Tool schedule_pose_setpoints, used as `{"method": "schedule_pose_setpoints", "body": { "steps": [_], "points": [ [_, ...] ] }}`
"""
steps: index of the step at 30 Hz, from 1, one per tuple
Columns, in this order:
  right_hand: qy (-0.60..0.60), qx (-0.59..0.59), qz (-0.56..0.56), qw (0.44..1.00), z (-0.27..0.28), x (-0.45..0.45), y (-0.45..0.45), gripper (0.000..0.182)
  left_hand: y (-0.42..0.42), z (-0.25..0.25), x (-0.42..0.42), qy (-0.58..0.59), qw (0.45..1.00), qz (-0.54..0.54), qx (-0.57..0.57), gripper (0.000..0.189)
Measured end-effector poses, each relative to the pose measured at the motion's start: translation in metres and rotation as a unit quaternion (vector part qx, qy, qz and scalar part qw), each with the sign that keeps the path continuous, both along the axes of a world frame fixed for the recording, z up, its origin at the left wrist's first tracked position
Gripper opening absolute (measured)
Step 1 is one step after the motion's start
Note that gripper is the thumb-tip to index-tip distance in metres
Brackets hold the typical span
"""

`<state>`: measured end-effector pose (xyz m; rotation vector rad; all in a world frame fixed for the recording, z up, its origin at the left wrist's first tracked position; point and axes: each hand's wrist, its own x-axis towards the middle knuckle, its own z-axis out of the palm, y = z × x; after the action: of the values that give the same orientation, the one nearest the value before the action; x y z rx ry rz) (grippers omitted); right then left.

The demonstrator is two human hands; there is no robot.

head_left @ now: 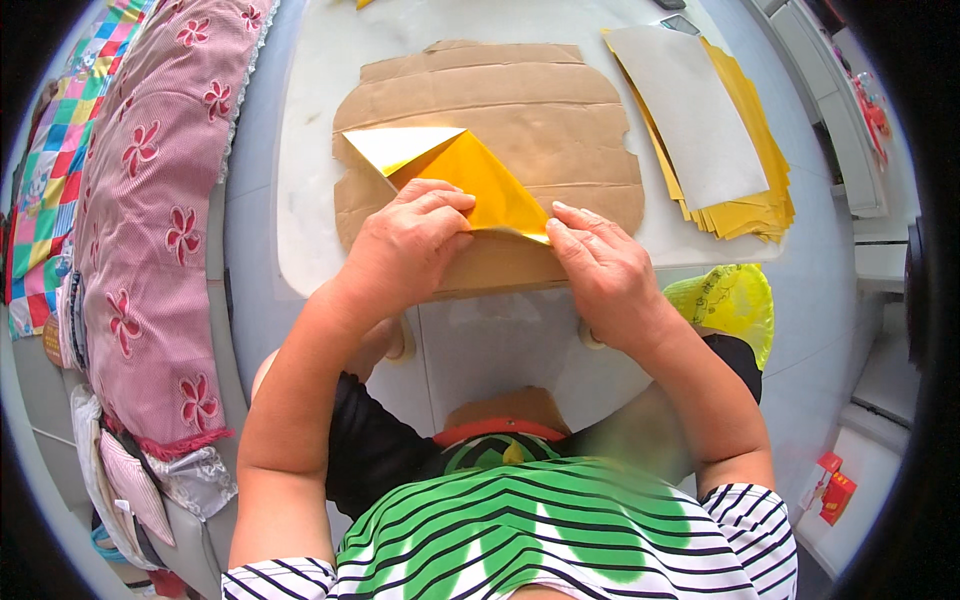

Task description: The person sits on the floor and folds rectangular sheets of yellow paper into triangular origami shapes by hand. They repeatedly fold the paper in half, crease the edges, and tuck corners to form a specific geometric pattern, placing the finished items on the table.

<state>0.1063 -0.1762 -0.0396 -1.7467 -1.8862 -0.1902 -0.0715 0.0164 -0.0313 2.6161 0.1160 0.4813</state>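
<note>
A sheet of shiny gold paper (491, 184) with a pale back lies partly folded on a flat piece of brown cardboard (487, 97). One corner at its upper left is turned over and shows white. My left hand (420, 236) grips the paper's near edge with bent fingers, the thumb hidden in part. At the right-hand corner, my right hand (600, 259) pinches the paper between thumb and fingers. To the right lies a fanned stack of gold paper (750, 150), with a white-backed sheet (686, 112) on top.
The cardboard rests on a white table (307, 225) with rounded corners. A phone-like object (680, 25) lies beyond the paper stack. A yellow plastic bag (731, 307) with writing hangs or stands below the table's right edge. A sofa with a pink flowered cover (157, 225) is at the left.
</note>
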Motion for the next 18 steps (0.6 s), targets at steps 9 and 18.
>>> {"method": "schedule_pose_setpoints", "body": {
  "steps": [9, 18],
  "points": [
    [0.165, -0.011, -0.078, 0.983, 0.002, -0.007, 0.006, 0.029, -0.007, -0.002, 0.015, 0.031, 0.991, 0.091, -0.092, 0.012],
    [0.024, -0.004, -0.022, 0.999, 0.011, -0.030, 0.007, 0.057, -0.015, -0.006, 0.022, 0.031, 0.988, 0.140, -0.057, 0.014]
  ]
}}
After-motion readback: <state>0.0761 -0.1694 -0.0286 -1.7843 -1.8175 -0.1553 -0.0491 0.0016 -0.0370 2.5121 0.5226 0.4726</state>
